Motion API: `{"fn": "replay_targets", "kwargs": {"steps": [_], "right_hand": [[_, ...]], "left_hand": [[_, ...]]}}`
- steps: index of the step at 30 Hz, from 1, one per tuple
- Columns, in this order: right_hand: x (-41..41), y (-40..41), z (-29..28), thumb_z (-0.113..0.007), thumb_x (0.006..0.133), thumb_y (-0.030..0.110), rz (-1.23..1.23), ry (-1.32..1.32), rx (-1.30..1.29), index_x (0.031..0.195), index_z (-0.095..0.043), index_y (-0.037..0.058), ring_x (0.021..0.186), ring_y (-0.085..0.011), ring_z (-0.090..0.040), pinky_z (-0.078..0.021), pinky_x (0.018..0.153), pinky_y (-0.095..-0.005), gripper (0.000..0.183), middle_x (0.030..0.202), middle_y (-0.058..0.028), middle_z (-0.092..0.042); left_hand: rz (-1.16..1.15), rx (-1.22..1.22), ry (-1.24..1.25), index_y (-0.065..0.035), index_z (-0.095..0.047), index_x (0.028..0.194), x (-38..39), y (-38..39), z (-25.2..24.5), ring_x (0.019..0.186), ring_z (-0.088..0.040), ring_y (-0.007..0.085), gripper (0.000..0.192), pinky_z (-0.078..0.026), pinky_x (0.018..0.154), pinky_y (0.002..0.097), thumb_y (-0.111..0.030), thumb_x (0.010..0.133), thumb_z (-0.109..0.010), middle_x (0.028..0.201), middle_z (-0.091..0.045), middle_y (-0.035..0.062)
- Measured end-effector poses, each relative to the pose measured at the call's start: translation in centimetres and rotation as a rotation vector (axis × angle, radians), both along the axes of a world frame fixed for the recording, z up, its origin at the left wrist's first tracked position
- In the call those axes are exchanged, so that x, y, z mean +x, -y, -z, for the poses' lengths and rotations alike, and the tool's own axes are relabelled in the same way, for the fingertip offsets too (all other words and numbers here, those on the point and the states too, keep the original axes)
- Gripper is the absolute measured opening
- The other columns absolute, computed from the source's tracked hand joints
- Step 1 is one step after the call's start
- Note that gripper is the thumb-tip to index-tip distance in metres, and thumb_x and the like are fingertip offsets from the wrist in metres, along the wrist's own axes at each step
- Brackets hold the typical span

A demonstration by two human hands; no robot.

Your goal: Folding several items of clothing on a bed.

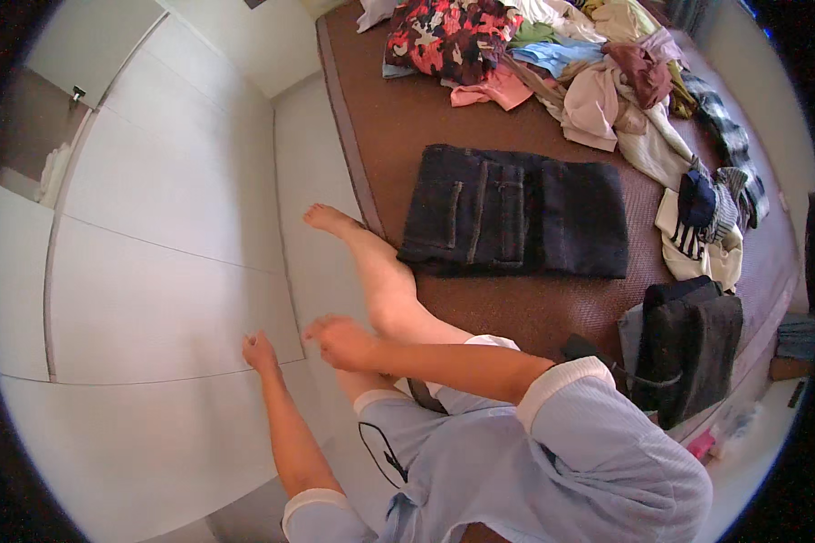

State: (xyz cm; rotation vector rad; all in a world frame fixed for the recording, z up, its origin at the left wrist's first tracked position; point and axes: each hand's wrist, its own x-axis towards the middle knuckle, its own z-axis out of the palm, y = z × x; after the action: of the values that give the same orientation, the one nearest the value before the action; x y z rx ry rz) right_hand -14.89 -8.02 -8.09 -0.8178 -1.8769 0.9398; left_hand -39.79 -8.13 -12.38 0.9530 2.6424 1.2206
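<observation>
My left hand [260,351] is raised in front of the white panels, with its fingers loosely bent and nothing visible in it. To its right, my right hand [343,343] hovers near my bent bare leg [384,278], slightly blurred, its fingers partly curled and apart around nothing. Folded dark denim jeans [516,214] lie flat on the brown woven mat [353,102] of the bed, beyond my right forearm. Neither hand touches the jeans.
A jumbled heap of clothes [584,88] covers the bed's far end. Cream and striped garments [703,234] lie at the right, near a stack of folded dark clothes [689,346]. White cabinet panels [170,170] stand along the left, with an open compartment [30,146].
</observation>
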Motion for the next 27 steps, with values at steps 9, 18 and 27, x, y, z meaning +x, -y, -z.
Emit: {"fn": "replay_targets", "kwargs": {"steps": [9, 18, 27], "right_hand": [[14.2, -2.8, -2.1, -0.059, 0.07, 0.013, 0.463, -0.081, -0.255, 0.071, -0.058, 0.0022, 0.064, -0.0316, -0.057, -0.0437, 0.056, -0.0385, 0.011, 0.071, -0.0169, -0.058], [23.9, -4.0, 6.6, -0.05, 0.079, 0.027, 0.64, 0.82, 0.075, 0.118, -0.042, 0.0036, 0.121, -0.0233, -0.028, -0.0227, 0.097, -0.0403, 0.046, 0.129, -0.0106, -0.033], [24.1, -4.6, 8.0, -0.053, 0.076, 0.027, 0.639, 0.886, 0.107, 0.119, -0.041, 0.0042, 0.125, -0.0219, -0.023, -0.0193, 0.099, -0.0413, 0.05, 0.133, -0.0084, -0.028]], "left_hand": [[0.444, 0.158, -0.146, 0.0004, -0.062, 0.085, 8.8, -5.9, 0.5, 0.064, -0.056, 0.0152, 0.019, -0.044, 0.06, 0.0281, -0.013, 0.074, -0.056, 0.073, -0.063, 0.0104], [0.684, 0.105, 0.145, -0.0012, -0.063, 0.081, 21.9, -11.2, -2.9, 0.065, -0.058, 0.0151, 0.016, -0.045, 0.062, 0.0281, -0.012, 0.072, -0.057, 0.072, -0.063, 0.0109], [0.831, 0.012, -0.009, -0.0029, -0.063, 0.077, 29.5, -17.1, -1.1, 0.063, -0.06, 0.0238, 0.013, -0.046, 0.06, 0.0315, -0.014, 0.073, -0.058, 0.068, -0.061, 0.0128]]}}
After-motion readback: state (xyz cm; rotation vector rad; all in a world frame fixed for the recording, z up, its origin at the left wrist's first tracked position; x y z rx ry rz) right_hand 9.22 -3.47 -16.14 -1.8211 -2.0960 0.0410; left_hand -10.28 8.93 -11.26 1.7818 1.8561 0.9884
